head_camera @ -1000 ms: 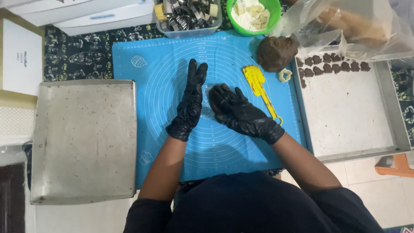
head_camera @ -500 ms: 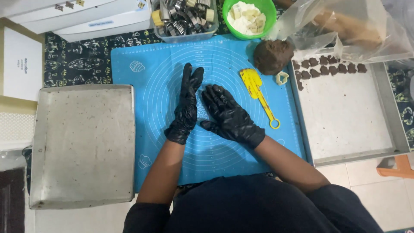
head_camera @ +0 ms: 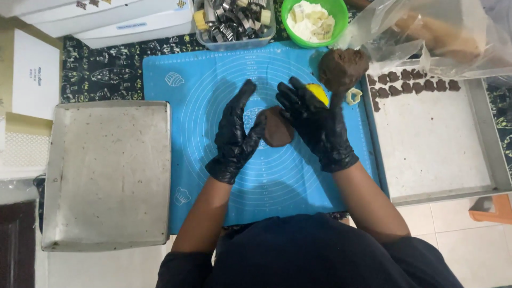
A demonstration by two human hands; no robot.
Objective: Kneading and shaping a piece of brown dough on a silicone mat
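Note:
Both my hands wear black gloves and rest on a blue silicone baking mat. A small flattened lump of brown dough lies on the mat between them. My left hand stands on edge at the lump's left side, fingers straight, thumb touching it. On the lump's right is my right hand, fingers spread, lying over a yellow plastic tool of which only the tip shows. A bigger ball of brown dough sits at the mat's far right corner, with a pale cookie cutter beside it.
A metal tray lies left of the mat. A second tray on the right holds a row of cut brown cookies. Behind are a clear box of metal cutters, a green bowl, white boxes and a plastic bag.
My hands have drawn apart, uncovering the small dough lump. My right hand has shifted right over the yellow tool. The camera view has moved slightly.

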